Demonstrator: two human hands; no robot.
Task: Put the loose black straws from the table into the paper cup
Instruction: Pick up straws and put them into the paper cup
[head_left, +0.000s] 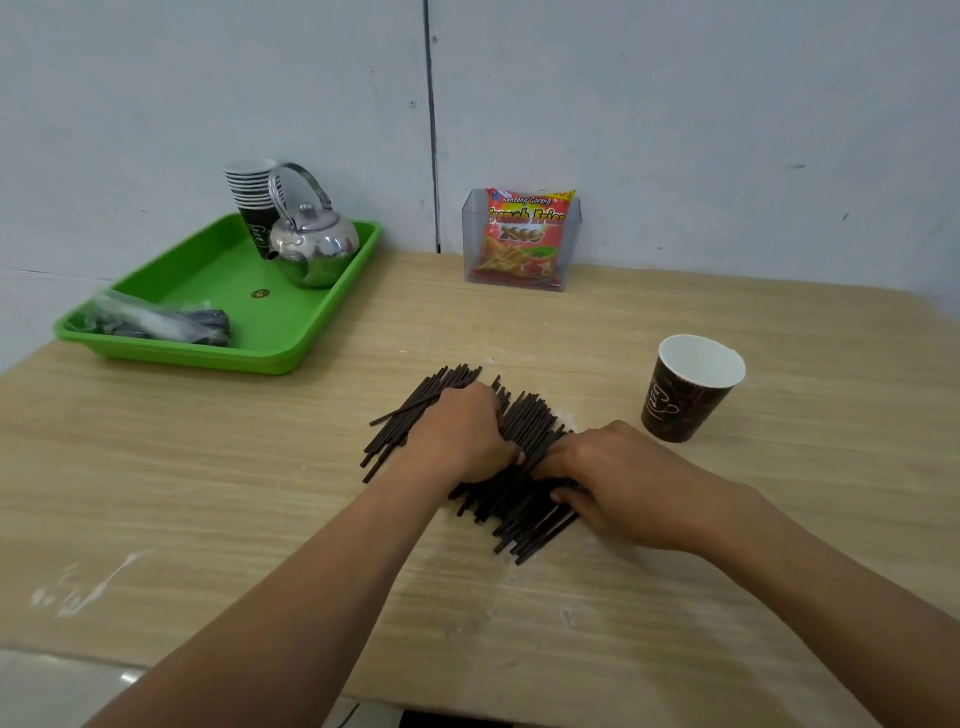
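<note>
On the bench (260, 493) the whole heap of black straws (524, 431) lies flat just left of the paper cup (691, 389), which stands upright with nothing poking out, so I'd judge the job hardly begun. The left hand (462, 436) and the right hand (618, 478) rest on the heap, fingers bent into it; whether either grips straws I cannot tell, fingertips being buried.

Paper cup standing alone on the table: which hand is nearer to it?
Right. The right hand holds the straws just beside the paper cup; the left hand holds the straws farther over, on the pile's other side.
</note>
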